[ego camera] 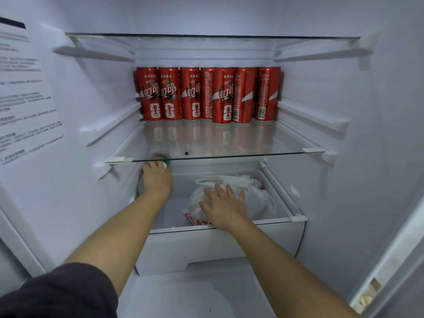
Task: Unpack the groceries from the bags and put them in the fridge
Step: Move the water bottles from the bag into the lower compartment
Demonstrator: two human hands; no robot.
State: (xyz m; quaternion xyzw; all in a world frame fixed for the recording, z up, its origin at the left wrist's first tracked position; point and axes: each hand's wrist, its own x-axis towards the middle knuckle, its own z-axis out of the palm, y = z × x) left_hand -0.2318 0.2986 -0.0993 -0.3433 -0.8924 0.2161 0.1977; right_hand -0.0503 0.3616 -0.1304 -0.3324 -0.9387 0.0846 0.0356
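- We see both arms stretched forward into the fridge (378,134), forearms bare, with a dark sleeve (57,292) on the left upper arm.
- The left hand (157,177) is at the far-left end of the drawer (218,244), just under the front edge of the lower glass shelf (241,153).
- Its knuckles are up and its fingers curl down over a round container (163,157) with a green-rimmed top. We can't tell what the container is, as the hand and the shelf hide most of it.
- The right hand (223,207) lies palm down with fingers spread and straight, flat on a white plastic bag (252,193). It presses on the bag and doesn't grip it.
- The bag sits inside the drawer, centre to right, with red print showing at its near-left corner.
- The hands are well apart, left on the container and right on the bag.
- A row of red cans (190,95) stands upright along the back of the lower glass shelf, shoulder to shoulder, with one can slightly ahead of the line.
- An upper glass shelf (206,36) sits above the cans.
- There's a printed label (23,88) on the left inner wall, and its text is too blurred to read.
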